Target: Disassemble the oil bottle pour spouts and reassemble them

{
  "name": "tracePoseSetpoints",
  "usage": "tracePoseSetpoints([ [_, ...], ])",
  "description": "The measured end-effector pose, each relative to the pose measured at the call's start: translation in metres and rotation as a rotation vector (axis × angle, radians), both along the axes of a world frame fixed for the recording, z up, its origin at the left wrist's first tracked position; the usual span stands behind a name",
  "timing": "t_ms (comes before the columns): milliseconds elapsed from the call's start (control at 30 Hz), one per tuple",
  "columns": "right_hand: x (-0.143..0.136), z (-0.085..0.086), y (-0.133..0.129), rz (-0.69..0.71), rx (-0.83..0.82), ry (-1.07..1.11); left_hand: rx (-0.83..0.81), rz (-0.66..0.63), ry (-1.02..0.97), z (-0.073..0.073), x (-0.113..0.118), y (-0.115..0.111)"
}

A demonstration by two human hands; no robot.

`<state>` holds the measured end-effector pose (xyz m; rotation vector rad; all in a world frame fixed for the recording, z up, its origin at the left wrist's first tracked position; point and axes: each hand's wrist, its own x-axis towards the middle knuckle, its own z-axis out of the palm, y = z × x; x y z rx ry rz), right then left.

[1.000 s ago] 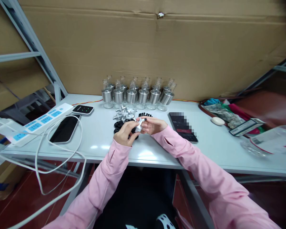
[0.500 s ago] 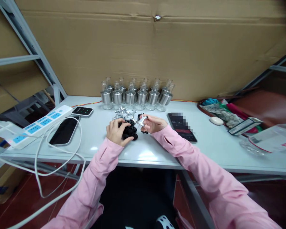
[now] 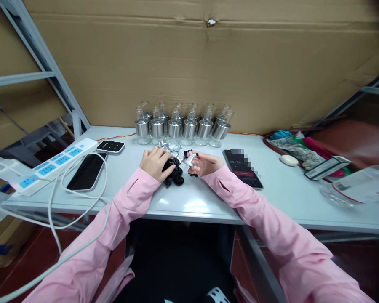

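Observation:
My left hand (image 3: 156,163) lies over a pile of black round parts (image 3: 177,176), fingers bent and spread, with its thumb on the right side of the pile. Behind it are silver parts (image 3: 168,146), partly covered by the hand. My right hand (image 3: 205,163) pinches a silver spout-like piece (image 3: 190,159) between thumb and fingers, just right of the pile. Small black pieces (image 3: 187,153) show beside those fingertips. Several glass bottles with metal sleeves (image 3: 174,128) stand in two rows behind the hands.
A phone (image 3: 243,168) lies right of my right hand. At the left are a power strip (image 3: 55,166), another phone (image 3: 87,171), a small black device (image 3: 110,146) and loose white cables. A white oval object (image 3: 289,160), a small box (image 3: 327,167) and a plastic bag (image 3: 363,184) are at the right.
My left hand has shifted slightly left and back over the pile, covering more silver parts and uncovering black ones at the front. My right hand still holds the silver piece.

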<state>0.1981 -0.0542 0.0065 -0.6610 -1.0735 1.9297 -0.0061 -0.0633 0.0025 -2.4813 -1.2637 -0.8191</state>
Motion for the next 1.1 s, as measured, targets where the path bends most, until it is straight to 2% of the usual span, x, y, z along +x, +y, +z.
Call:
tracePoseSetpoints([
  [133, 0.001, 0.002, -0.001, -0.024, 0.005, 0.014, 0.038, -0.024, 0.0, -0.001, 0.002, 0.0],
  [233, 0.003, 0.004, -0.001, -0.076, 0.021, 0.03, 0.108, -0.065, -0.066, 0.005, 0.005, 0.001],
  [367, 0.01, 0.005, 0.004, -0.19, 0.078, 0.034, 0.179, -0.251, -0.216, 0.021, 0.022, 0.004],
  [433, 0.014, 0.005, 0.007, -0.246, 0.122, 0.017, 0.214, -0.37, -0.279, 0.024, 0.032, 0.007],
  [500, 0.018, 0.004, 0.009, -0.3, 0.158, 0.01, 0.277, -0.47, -0.317, 0.02, 0.039, 0.009],
  [567, 0.02, 0.005, 0.01, -0.344, 0.169, 0.028, 0.29, -0.518, -0.32, 0.01, 0.042, 0.011],
  [667, 0.02, 0.008, 0.008, -0.349, 0.174, 0.037, 0.197, -0.492, -0.281, -0.004, 0.041, 0.014],
  [733, 0.018, 0.011, 0.005, -0.317, 0.183, 0.014, 0.158, -0.454, -0.264, -0.008, 0.039, 0.015],
  [900, 0.012, 0.016, 0.0, -0.264, 0.193, -0.008, 0.181, -0.441, -0.271, -0.005, 0.036, 0.016],
  [1100, 0.01, 0.015, 0.0, -0.236, 0.172, 0.033, 0.297, -0.54, -0.329, -0.007, 0.037, 0.016],
])
